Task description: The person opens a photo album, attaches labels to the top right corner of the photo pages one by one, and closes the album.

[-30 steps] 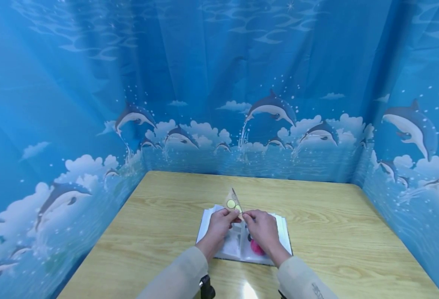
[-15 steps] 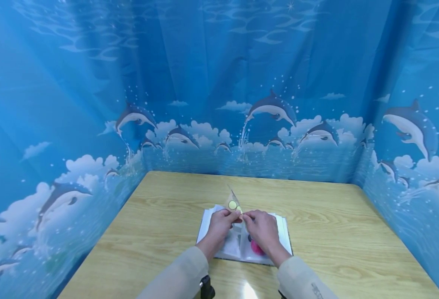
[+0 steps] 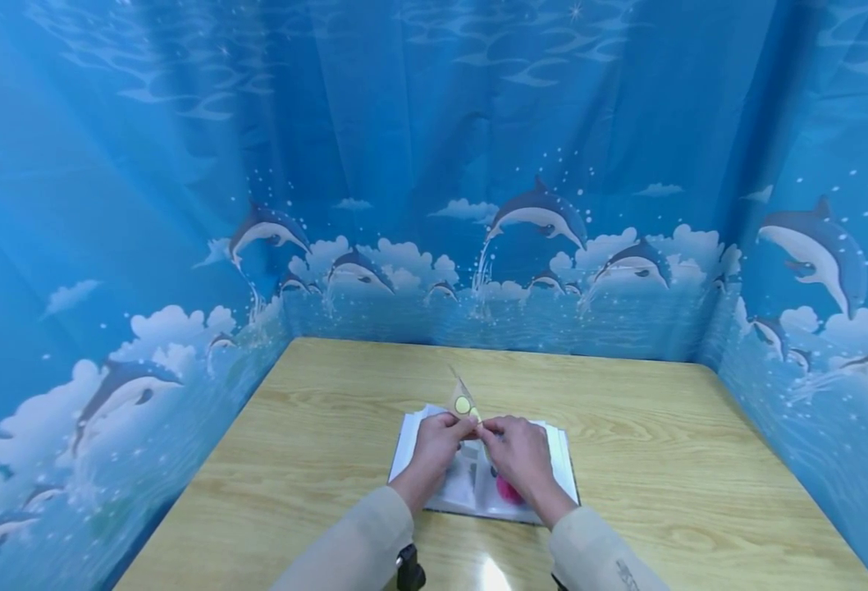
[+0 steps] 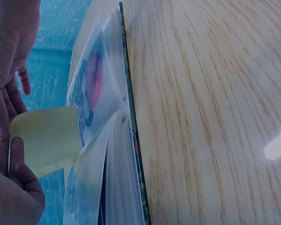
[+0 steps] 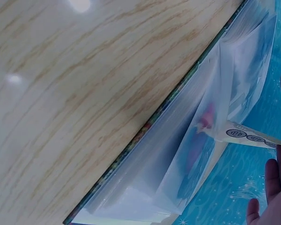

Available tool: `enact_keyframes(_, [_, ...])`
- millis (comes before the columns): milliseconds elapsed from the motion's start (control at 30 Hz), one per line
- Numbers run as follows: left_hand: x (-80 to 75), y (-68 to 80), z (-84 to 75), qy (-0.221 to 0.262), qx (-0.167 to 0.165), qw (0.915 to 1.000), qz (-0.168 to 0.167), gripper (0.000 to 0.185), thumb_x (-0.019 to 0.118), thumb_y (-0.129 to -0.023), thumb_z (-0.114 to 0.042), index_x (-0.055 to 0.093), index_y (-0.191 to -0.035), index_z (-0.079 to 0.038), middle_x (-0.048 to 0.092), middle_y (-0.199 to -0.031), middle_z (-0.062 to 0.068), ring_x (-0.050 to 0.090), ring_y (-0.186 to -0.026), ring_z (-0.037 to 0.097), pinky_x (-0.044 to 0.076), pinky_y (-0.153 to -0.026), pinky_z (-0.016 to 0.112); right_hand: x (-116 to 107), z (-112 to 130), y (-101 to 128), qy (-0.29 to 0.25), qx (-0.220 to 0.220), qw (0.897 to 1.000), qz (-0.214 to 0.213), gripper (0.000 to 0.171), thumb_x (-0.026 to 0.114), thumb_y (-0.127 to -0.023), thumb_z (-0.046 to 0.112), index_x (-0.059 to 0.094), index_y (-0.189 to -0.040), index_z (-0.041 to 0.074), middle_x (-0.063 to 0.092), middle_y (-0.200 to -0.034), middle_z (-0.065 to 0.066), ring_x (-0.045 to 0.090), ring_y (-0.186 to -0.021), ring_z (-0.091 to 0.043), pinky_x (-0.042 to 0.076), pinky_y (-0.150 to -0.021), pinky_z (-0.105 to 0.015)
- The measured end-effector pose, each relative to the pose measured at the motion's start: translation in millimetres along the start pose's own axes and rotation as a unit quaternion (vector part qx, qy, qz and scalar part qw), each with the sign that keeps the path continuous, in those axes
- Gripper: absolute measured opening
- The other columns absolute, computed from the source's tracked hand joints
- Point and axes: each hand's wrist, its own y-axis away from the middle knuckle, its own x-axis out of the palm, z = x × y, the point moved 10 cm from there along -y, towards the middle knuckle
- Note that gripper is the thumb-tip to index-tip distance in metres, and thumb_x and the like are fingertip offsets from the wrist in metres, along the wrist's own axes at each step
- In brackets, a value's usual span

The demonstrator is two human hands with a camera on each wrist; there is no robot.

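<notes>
A photo album (image 3: 563, 466) lies open on the table, its clear sleeves spread. Above its middle stands a tilted card (image 3: 462, 404) with yellow circles on its front; its plain pale-yellow back (image 4: 47, 136) faces me in the left wrist view. My left hand (image 3: 432, 450) pinches the card between thumb and fingers. Close beside it, fingertips nearly touching, my right hand (image 3: 520, 453) pinches the card's lower right edge. The card's low end meets the album sleeves in the right wrist view; whether it is inside one, I cannot tell. A pink picture (image 3: 508, 491) shows on the right page.
The wood-grain table (image 3: 316, 427) stretches around the album on all sides. A blue dolphin-print curtain (image 3: 404, 164) hangs behind the table and along both sides. A black strap piece (image 3: 408, 568) sits by the left sleeve.
The card has shifted slightly right and turned a little more edge-on. Both hands keep their hold in nearly the same place, and the album stays still.
</notes>
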Motion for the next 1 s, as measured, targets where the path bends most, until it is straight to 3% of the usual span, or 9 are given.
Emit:
enact_keyframes(333, [-0.8,-3.1,1.9,-0.015,0.008,0.9999,-0.001,0.019,0.072,-0.090,-0.020,0.074,-0.095,-0.002,0.075,-0.083,0.009,0.066,-0.084,0.016,0.043,-0.068,0.027,2,-5,0,-0.023,0.029,0.999,0.015,0.018,0.069,-0.093,0.025,0.079,-0.102,0.013,0.076,-0.098,-0.003,0.069,-0.097,-0.028,0.050,-0.091,-0.050])
enact_keyframes(600, [0.1,-1.4,-2.1,-0.021,0.014,0.9996,0.007,0.021,0.072,-0.091,-0.021,0.074,-0.097,-0.001,0.075,-0.085,0.010,0.066,-0.084,0.015,0.044,-0.071,0.028,4,-18,1,-0.048,0.088,0.994,0.037,0.018,0.065,-0.095,0.025,0.078,-0.103,0.015,0.071,-0.085,0.004,0.059,-0.076,-0.014,0.050,-0.071,-0.038])
enact_keyframes(800, [-1.3,-3.7,-0.7,-0.023,0.002,0.9997,0.006,0.020,0.071,-0.092,-0.022,0.074,-0.099,-0.004,0.075,-0.086,0.007,0.065,-0.088,0.015,0.045,-0.077,0.031,-1,-21,0,-0.041,0.084,0.996,0.013,0.015,0.068,-0.094,0.031,0.075,-0.092,0.017,0.067,-0.078,0.007,0.056,-0.070,-0.012,0.049,-0.067,-0.033])
enact_keyframes(1000, [-3.8,-4.4,0.2,-0.031,-0.003,0.9995,0.004,0.020,0.071,-0.091,-0.023,0.074,-0.099,-0.005,0.074,-0.085,0.005,0.065,-0.091,0.016,0.047,-0.081,0.035,2,-22,1,-0.059,0.084,0.995,0.017,0.014,0.064,-0.096,0.027,0.071,-0.089,0.016,0.063,-0.074,0.005,0.054,-0.067,-0.012,0.048,-0.063,-0.031])
